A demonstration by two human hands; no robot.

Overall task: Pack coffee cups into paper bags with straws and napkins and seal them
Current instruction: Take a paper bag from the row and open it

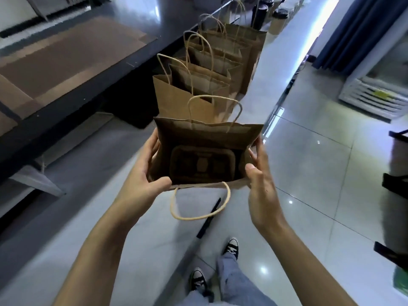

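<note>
A brown paper bag (207, 135) with twisted handles stands open on the grey counter (154, 228), its mouth facing me. Inside it lies a brown cardboard cup carrier (202, 165) with no cup in it. My left hand (143, 175) grips the bag's left side, thumb on the near rim. On the right side my right hand (260, 180) holds the other edge, thumb inside the mouth. A black straw (208, 218) lies on the counter just under the bag's near handle. Paper cups with black lids (279, 21) stand at the far end.
Several more open paper bags (198, 85) stand in a row behind the held one along the counter. A lower dark counter with brown mats (66, 56) runs at left. To the right is tiled floor (320, 173); my shoes show below.
</note>
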